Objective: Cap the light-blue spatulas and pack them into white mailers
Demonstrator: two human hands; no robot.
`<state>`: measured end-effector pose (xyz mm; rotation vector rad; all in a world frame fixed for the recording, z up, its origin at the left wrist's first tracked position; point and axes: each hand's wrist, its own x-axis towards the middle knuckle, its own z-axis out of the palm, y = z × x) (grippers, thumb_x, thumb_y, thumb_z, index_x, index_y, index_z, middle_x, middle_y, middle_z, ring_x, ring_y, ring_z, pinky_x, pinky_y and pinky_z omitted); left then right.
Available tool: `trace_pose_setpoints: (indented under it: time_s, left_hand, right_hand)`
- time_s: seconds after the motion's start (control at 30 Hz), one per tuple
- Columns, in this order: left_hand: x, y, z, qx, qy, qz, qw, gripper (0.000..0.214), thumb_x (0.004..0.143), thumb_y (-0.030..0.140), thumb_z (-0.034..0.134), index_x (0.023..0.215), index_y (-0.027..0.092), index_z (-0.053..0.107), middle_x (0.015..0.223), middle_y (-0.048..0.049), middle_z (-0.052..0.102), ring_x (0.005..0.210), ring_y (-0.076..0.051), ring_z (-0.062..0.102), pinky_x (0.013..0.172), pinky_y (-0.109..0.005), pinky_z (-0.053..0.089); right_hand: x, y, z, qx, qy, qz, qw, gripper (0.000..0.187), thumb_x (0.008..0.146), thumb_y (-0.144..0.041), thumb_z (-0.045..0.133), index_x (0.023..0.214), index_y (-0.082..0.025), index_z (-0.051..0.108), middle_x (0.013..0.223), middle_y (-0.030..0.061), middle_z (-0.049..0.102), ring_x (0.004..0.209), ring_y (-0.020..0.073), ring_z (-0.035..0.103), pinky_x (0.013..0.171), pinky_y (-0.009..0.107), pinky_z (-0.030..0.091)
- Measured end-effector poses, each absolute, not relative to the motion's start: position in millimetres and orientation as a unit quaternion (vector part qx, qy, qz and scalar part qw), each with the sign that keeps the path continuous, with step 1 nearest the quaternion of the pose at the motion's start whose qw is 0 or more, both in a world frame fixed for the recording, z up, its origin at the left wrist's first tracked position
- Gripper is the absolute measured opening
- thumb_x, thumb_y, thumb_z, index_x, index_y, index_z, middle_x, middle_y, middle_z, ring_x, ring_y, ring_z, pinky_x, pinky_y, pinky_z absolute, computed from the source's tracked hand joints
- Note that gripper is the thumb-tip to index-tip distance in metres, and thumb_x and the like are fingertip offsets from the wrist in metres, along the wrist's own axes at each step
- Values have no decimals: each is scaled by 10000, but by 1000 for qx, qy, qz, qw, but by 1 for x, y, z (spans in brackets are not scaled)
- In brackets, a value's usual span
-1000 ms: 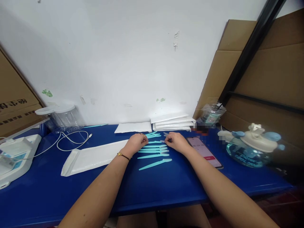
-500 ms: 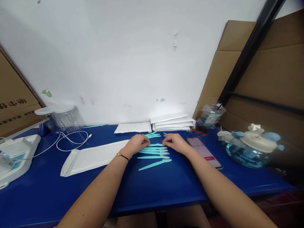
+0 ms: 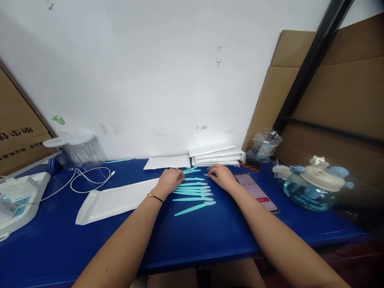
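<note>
Several turquoise eyebrow razors [image 3: 192, 199] lie in a spread row on the blue table, their pale, clear-looking ends to the right. Behind that row is a small cluster of loose turquoise razors [image 3: 193, 171]. My left hand [image 3: 170, 182], wearing a dark bracelet, has its fingers closed at the left ends of the loose razors and the rearmost one in the row; whatever is inside the fingers is hidden. Across the row, my right hand [image 3: 221, 176] pinches a small clear piece, seemingly a blade cap [image 3: 206, 175], at its fingertips.
A long white packet [image 3: 117, 201] lies left of the razors. White packets [image 3: 217, 155] are stacked by the wall, beside a single flat one [image 3: 167, 161]. To the right are a phone [image 3: 259, 194] and a water bottle [image 3: 315, 186]. A cable [image 3: 87, 188] and power strip [image 3: 27, 208] sit left.
Another razor now shows at the back of the row, between my hands. Both hands have shifted slightly toward the wall, and my left fingers are now by the loose razors.
</note>
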<state>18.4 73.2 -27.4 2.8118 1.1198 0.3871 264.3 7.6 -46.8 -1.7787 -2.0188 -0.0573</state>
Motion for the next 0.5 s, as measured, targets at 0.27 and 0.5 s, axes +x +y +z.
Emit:
trace_pose_setpoints:
  time_s: [0.27,0.5]
  left_hand:
    - [18,74,-28,918,370,125,68,163,805,277,522,801,197,665,801,-41,672,727,-166,598,633,-239,412]
    - [20,74,-29,912,379,129,95,161,793,275,518,787,194,657,805,-41,670,747,-167,597,624,-239,417]
  right_hand:
    - [264,0,-45,-629,-736,36,247,102,759,-201,618,730,-223,713,880,26,663,744,150,603,683,242,436]
    - [258,2,-46,-609,-748,38,261,123,762,-161,602,721,-213,706,796,14,648,699,135,592,642,228,427]
